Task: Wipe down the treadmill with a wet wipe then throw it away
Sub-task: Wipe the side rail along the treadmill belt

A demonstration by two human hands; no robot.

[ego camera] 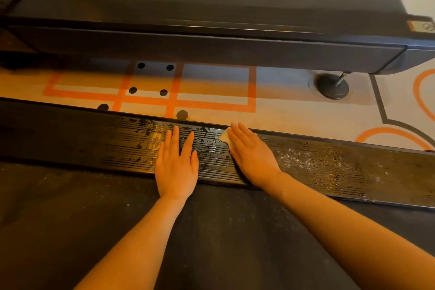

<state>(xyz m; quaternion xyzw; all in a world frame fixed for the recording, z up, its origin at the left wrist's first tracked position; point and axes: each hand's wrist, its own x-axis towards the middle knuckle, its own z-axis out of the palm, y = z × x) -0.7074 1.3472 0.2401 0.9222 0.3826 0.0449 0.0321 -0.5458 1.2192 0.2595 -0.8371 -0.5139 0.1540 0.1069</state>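
left hand [177, 162]: flat, fingers straight, palm down on ribbed black treadmill side rail [317, 167]
right hand [253, 156]: flat, pressing pale crumpled wet wipe [225, 137] onto rail
rail: wet streaks around hands, white specks to the right

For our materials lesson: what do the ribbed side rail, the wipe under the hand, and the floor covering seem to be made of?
Side rail: probably hard black plastic, glossy where wet; fine moulded ridges run along it.
Wipe: thin pale cloth-like sheet, probably nonwoven; it lies limp under the right hand.
Floor covering: seemingly short-pile carpet, matte, printed with orange lines.
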